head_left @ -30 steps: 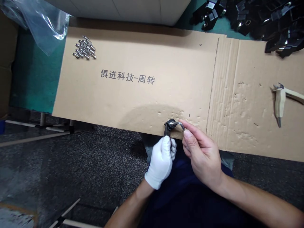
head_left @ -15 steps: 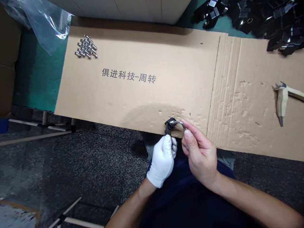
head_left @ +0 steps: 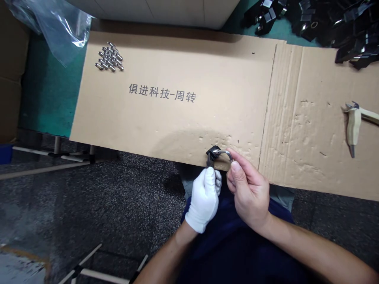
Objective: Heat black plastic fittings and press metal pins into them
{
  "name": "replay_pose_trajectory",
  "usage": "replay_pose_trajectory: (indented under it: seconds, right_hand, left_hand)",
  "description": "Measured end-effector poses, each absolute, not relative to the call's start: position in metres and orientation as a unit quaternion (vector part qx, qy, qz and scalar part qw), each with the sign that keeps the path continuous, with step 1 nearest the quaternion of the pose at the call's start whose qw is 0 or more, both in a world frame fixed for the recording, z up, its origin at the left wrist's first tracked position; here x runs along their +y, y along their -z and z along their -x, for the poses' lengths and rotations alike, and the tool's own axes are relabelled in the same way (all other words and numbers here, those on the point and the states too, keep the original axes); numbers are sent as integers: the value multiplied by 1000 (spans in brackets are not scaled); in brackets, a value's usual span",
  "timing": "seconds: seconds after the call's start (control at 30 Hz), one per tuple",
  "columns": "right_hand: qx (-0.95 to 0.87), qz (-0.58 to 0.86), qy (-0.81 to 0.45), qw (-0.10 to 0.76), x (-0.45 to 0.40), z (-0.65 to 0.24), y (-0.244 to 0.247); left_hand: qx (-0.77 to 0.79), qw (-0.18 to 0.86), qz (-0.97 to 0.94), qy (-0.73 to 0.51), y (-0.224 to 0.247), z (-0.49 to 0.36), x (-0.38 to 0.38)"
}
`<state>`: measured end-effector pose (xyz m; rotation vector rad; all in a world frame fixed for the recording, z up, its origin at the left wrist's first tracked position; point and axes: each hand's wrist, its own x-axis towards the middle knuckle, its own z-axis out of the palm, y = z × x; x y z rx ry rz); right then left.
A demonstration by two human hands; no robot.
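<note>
View has drifted: the cardboard sheet (head_left: 166, 126), steel pins (head_left: 109, 57) and wood-handled tool (head_left: 353, 126) all sit further right in frame than a second ago; that's camera shift, nothing on the board has moved; the white-gloved left hand (head_left: 204, 199) and bare right hand (head_left: 248, 195) have closed in, with a narrower gap between them; the right hand has come in leftward and slightly nearer the body; the black part (head_left: 213, 151) shows more above the glove fingertips (head_left: 209, 170) and sits slightly further toward the far side; the steel hook (head_left: 226, 152) has moved with it.
</note>
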<state>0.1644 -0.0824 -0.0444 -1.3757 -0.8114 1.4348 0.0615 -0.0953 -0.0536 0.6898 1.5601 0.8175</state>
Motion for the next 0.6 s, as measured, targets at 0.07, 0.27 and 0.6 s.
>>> replay_pose_trajectory:
  seconds: [0.07, 0.27, 0.6]
  right_hand:
    - [-325, 554, -585, 495, -85, -159, 47]
    - [-305, 538, -581, 529, -90, -146, 50]
    - [-280, 529, -607, 522, -85, -154, 44]
  left_hand:
    - [680, 559, -307, -362, 55, -64, -96]
    - [690, 474, -369, -403, 61, -70, -101]
    - [675, 521, -348, -389, 58, -70, -100]
